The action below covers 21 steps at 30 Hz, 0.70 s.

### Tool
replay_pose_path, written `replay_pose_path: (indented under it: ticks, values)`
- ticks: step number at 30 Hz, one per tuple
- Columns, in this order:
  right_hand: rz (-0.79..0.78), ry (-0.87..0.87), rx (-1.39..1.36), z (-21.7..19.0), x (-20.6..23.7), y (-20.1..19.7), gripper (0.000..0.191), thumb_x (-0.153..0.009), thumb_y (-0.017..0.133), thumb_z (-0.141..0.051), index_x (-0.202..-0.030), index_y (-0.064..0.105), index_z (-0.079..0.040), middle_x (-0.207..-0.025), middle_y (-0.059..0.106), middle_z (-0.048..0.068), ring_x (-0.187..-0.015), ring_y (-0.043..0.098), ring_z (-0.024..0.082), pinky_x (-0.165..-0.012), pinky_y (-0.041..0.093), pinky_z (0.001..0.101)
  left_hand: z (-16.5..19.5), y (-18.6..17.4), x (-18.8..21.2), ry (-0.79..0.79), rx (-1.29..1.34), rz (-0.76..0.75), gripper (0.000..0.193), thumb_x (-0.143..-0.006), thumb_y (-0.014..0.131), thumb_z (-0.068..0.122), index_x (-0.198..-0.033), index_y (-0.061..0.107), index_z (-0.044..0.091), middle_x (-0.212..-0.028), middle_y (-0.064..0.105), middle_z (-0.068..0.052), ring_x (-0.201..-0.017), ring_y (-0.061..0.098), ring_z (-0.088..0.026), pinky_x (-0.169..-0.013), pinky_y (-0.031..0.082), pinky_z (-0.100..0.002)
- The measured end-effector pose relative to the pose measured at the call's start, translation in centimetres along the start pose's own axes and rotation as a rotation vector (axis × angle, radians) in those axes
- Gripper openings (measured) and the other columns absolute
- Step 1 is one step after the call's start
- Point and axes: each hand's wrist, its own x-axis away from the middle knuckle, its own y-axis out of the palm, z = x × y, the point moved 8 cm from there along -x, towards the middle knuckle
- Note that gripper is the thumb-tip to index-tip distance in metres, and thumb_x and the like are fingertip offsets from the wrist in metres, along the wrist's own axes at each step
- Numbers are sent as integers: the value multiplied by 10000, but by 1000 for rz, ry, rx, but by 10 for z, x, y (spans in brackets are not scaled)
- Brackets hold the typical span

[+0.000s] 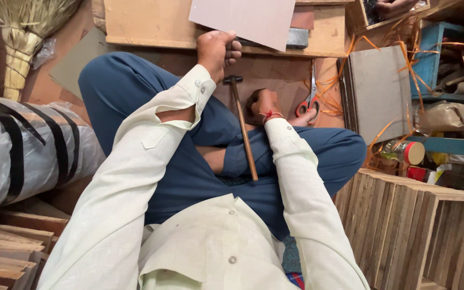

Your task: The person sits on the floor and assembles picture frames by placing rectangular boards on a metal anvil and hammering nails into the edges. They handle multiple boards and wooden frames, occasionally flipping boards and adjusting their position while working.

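Gripping the lower edge of a thin pale pinkish-grey rectangular board [245, 19], the left hand [217, 49] is curled tight around it over the wooden table [146, 24]. Rightward, a wooden-handled steel hammer [241, 126] lies across the blue-trousered lap. Beside it the right hand [263, 104] closes on red-handled scissors [310, 102]. Stacked wooden slats [420, 225] crowd the workshop floor.

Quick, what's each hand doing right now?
Left hand: closed, gripping the edge of a thin board.
Right hand: down on the floor near the scissors; grip cannot be told.
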Motion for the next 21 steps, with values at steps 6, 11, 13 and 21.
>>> replay_pose_path:
  ticks: [6, 11, 13, 21]
  values:
    - [-23, -34, 110, -9, 5, -8, 232, -748, 728, -94, -949, 820, -164, -948, 723, 221, -911, 697, 424, -855, 559, 475, 6, -3, -5, 54, -15, 17, 154, -919, 680, 173, -833, 656, 48, -714, 732, -80, -528, 668, -155, -461, 506, -289]
    - [-26, -24, 137, -4, 5, -11, 214, -754, 731, -113, -932, 834, -172, -944, 734, 208, -909, 709, 405, -863, 567, 463, 10, -4, -8, 78, -38, 29, 163, -920, 685, 175, -830, 662, 41, -705, 737, -81, -522, 672, -152, -452, 515, -287]
    - [-59, -99, 145, -9, 6, -6, 238, -738, 738, -120, -955, 825, -168, -940, 734, 208, -900, 714, 402, -858, 573, 458, 11, -5, -8, 81, -47, 38, 153, -917, 686, 172, -838, 668, 42, -699, 737, -80, -522, 673, -150, -453, 518, -285]
    - [-152, -201, 333, -20, 6, 18, 224, -734, 734, -145, -934, 789, -61, -959, 716, 261, -933, 692, 442, -844, 566, 491, 11, -4, -5, 70, -42, 13, 169, -925, 687, 179, -832, 670, 39, -700, 726, -70, -521, 662, -144, -455, 514, -283]
